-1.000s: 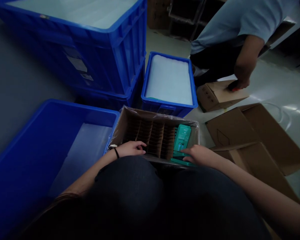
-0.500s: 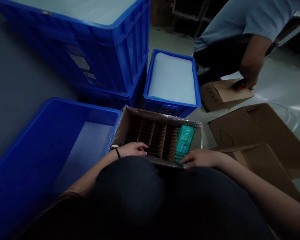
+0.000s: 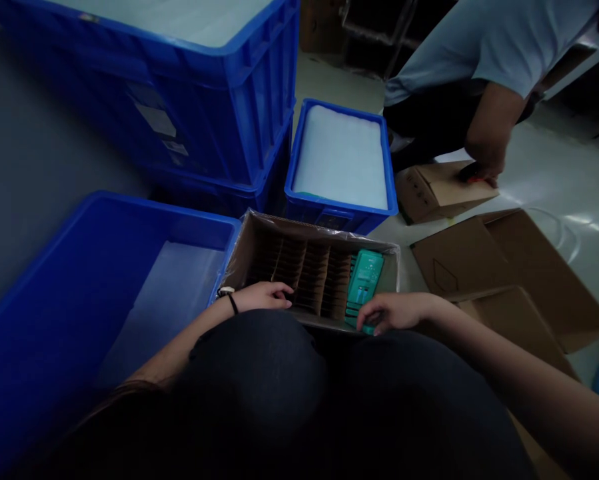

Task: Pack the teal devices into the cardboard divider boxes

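Observation:
A cardboard carton [image 3: 322, 230] lined with clear plastic stands in front of my knees. Rows of brown cardboard dividers [image 3: 304, 267] fill its left and middle. Flat green boards [image 3: 366, 270], which look like circuit boards, lie along its right side. My left hand [image 3: 266, 295] rests over the near left rim with fingers loosely apart, holding nothing. At the near right corner, my right hand [image 3: 392, 310] has its fingers curled round the near end of a green board; its fingertips are partly hidden.
A large blue bin [image 3: 124, 207] with a pale sheet [image 3: 164, 300] inside is at left. Stacked blue crates [image 3: 264, 100] and a smaller foam-topped crate [image 3: 392, 167] stand behind. At right, a co-worker's hand [image 3: 489, 163] holds a dark-and-red tool on a small box [image 3: 429, 193], near open cartons [image 3: 484, 247].
My right hand's fingers have curled more at the green board's near end. My left hand stays in place. The view has shifted slightly.

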Demonstrator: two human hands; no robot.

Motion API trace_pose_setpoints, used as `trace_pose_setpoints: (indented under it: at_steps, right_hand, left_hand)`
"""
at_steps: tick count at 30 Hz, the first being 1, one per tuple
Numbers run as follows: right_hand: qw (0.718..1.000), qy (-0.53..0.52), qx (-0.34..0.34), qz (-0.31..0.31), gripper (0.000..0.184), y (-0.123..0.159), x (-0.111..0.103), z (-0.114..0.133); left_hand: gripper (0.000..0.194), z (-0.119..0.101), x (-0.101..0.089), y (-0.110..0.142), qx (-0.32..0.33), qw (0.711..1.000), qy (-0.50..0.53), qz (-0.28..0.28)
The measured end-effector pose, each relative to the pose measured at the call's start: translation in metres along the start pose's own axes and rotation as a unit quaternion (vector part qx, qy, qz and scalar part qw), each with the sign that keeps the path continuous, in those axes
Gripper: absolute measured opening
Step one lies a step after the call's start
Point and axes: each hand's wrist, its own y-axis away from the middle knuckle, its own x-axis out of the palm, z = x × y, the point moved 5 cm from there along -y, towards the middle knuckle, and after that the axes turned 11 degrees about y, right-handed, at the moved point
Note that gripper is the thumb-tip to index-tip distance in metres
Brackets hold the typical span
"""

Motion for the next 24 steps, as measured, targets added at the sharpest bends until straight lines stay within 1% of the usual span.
trace_pose_setpoints:
  at_steps: [3,4,6,7,8,9,10,12,13,14,16,17,19,21,22,24]
  right_hand:
    - [1.0,0.018,0.016,-0.018,0.035,-0.004,0.006,-0.003]
    - [0.999,0.023,0.036,-0.023,0.037,-0.007,0.007,-0.005]
    - [0.994,0.027,0.098,-0.03,0.049,-0.011,0.006,-0.014]
    - [0.99,0.044,0.128,-0.041,0.056,-0.012,0.002,-0.017]
    - [0.982,0.083,0.155,-0.067,0.06,-0.012,-0.004,-0.02]
    - [0.968,0.138,0.178,-0.106,0.06,-0.011,-0.014,-0.021]
    - [0.948,0.198,0.197,-0.153,0.055,-0.009,-0.026,-0.021]
    - [0.889,0.295,0.236,-0.258,0.045,-0.004,-0.051,-0.019]
    - [0.858,0.325,0.257,-0.305,0.045,-0.002,-0.062,-0.018]
    - [0.834,0.343,0.271,-0.338,0.049,-0.002,-0.07,-0.018]
    - [0.805,0.367,0.286,-0.369,0.065,-0.007,-0.078,-0.021]
    - [0.799,0.373,0.29,-0.372,0.075,-0.012,-0.079,-0.024]
    - [0.803,0.368,0.297,-0.362,0.097,-0.023,-0.075,-0.031]
    - [0.807,0.358,0.306,-0.357,0.111,-0.031,-0.068,-0.036]
    - [0.811,0.354,0.306,-0.351,0.113,-0.034,-0.064,-0.038]
    - [0.824,0.355,0.294,-0.329,0.106,-0.037,-0.057,-0.038]
  left_hand:
    - [0.058,0.0,0.001,-0.001,0.002,1.0,0.003,0.005]
    - [0.059,0.0,0.001,-0.001,0.002,1.0,0.003,0.003]
    - [0.061,-0.001,0.0,0.0,0.002,1.0,-0.002,-0.001]
    - [0.061,-0.002,0.0,0.0,0.003,1.0,-0.006,-0.002]
    - [0.06,-0.003,-0.001,0.001,0.005,1.0,-0.012,-0.006]
    - [0.06,-0.005,-0.001,0.001,0.009,1.0,-0.018,-0.011]
    - [0.059,-0.007,-0.002,0.002,0.015,0.999,-0.024,-0.019]
    - [0.059,-0.009,-0.005,0.002,0.021,0.999,-0.032,-0.035]
    - [0.058,-0.009,-0.005,0.002,0.02,0.999,-0.034,-0.037]
    - [0.058,-0.009,-0.005,0.002,0.018,0.999,-0.035,-0.035]
    - [0.057,-0.008,-0.004,0.002,0.013,0.999,-0.037,-0.023]
    - [0.057,-0.009,-0.004,0.003,0.014,0.999,-0.038,-0.022]
    - [0.056,-0.01,-0.005,0.004,0.021,0.998,-0.04,-0.033]
    - [0.055,-0.01,-0.004,0.004,0.021,0.999,-0.035,-0.035]
    - [0.054,-0.01,-0.003,0.004,0.017,0.999,-0.032,-0.029]
    - [0.055,-0.008,-0.001,0.004,0.01,1.0,-0.022,-0.018]
